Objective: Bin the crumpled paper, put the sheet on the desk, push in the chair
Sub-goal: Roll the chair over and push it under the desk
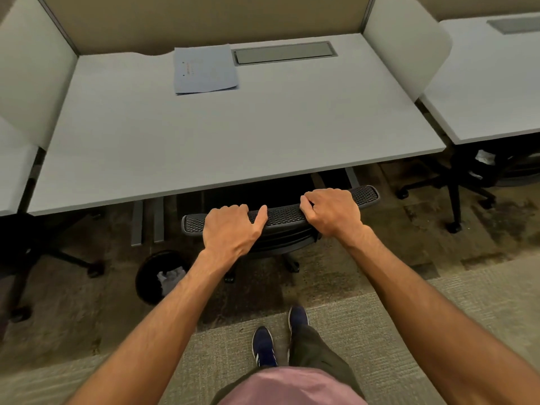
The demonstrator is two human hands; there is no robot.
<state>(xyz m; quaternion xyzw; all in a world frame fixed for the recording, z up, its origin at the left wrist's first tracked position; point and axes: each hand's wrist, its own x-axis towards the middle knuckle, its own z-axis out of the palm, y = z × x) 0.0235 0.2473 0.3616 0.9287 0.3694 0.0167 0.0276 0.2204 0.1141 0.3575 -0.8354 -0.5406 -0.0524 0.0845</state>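
Pink shirt hem (pixel 289 387) at bottom centre, dark shoes (pixel 264 346) on carpet just above; both forearms reaching up the frame to the chair (pixel 280 216) back at centre. Left hand (pixel 230 229) clasped over the mesh top rail, thumb laid along it; right hand (pixel 331 210) curled tight round the same rail further right. Seat apparently already under the desk (pixel 233 147), back rail just short of the desk's near edge; last step judged nearly done. Crumpled paper (pixel 171 279) lying inside the round black bin (pixel 157 276) at lower left; sheet (pixel 204 70) flat on the desk at upper centre, beside the cable hatch (pixel 285 52).

Risks, as judgement only: knuckles pinched between rail and desk edge if pushed too far; uneven push swinging the castors, skewing the chair towards the bin or the desk legs (pixel 147 220); hard shove jolting the desk and shifting the sheet.
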